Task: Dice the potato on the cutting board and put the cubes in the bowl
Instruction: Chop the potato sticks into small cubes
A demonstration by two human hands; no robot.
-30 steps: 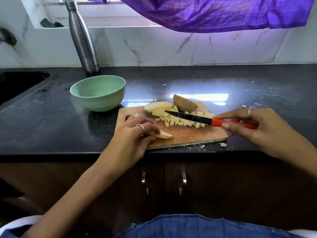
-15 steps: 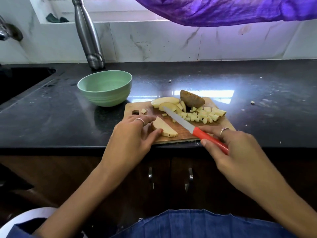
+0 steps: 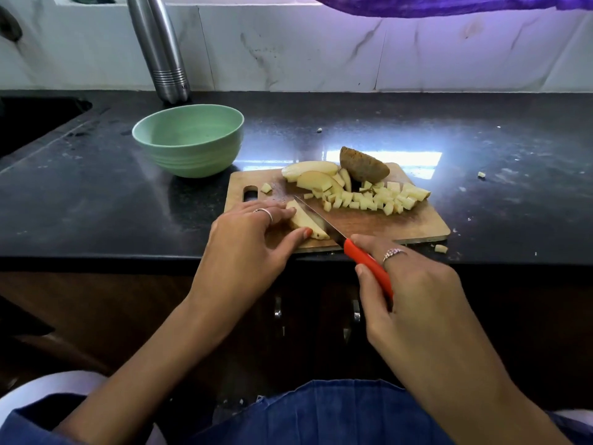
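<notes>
A wooden cutting board lies at the counter's front edge. My left hand pinches a potato slice between fingers and thumb at the board's near left. My right hand grips a knife by its red handle, and the blade lies along the slice's right side. A pile of potato cubes sits mid-board. Behind it lie more potato slices and an unpeeled potato end. The green bowl stands empty to the board's back left.
A steel bottle stands against the marble wall behind the bowl. A sink is at the far left. Stray potato bits lie on the black counter to the right of the board. Cabinet handles sit below the edge.
My right hand swung the knife from across the cube pile down to the slice at the board's near left. My left hand kept hold of that slice. The view moved closer.
</notes>
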